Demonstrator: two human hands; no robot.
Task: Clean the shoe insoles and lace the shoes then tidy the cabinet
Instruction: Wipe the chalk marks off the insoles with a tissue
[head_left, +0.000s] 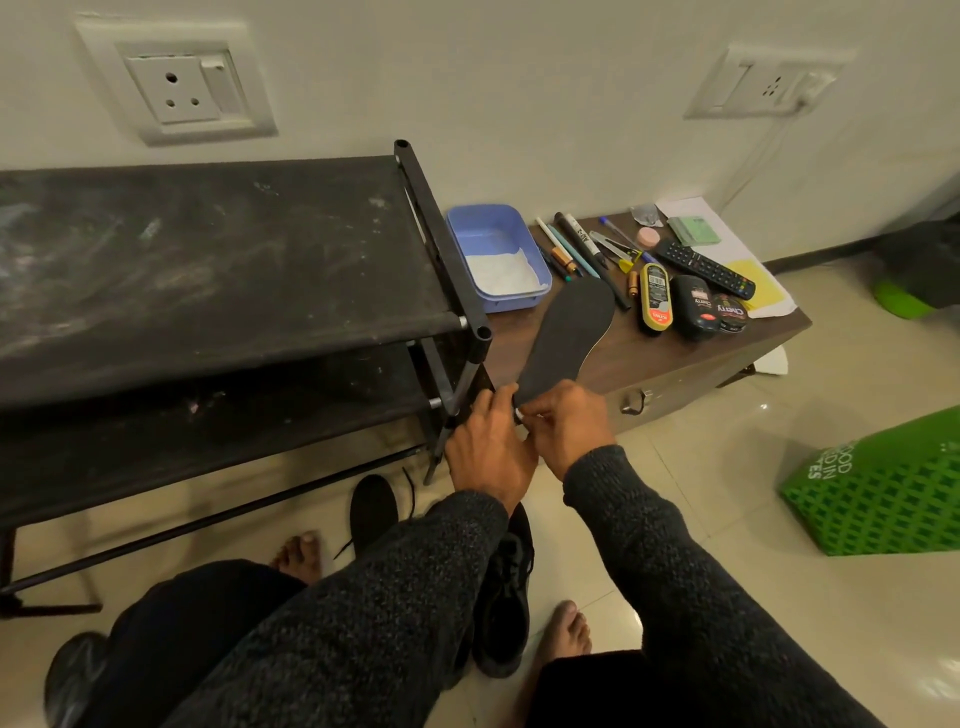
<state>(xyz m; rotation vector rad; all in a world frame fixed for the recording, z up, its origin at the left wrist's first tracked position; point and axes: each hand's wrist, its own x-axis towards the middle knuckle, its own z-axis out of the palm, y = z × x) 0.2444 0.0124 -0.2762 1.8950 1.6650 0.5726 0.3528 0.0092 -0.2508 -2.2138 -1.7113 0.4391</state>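
A black shoe insole (569, 340) is held up over the low wooden cabinet (670, 371), toe end pointing away from me. My left hand (485, 452) grips its heel end. Beside it, my right hand (566, 423) has its fingers curled at the same heel end, with a bit of something white showing between the two hands. A second black insole (373, 506) lies on the floor under my left arm. A black shoe (504, 597) with loose laces stands on the floor between my feet.
A dusty black shoe rack (208, 270) fills the left. On the cabinet lie a blue tray (496, 257) with white cloth, pens, batteries, shoe polish bottles (685, 306), and a remote (706, 267). A green basket (883, 499) sits on the floor at right.
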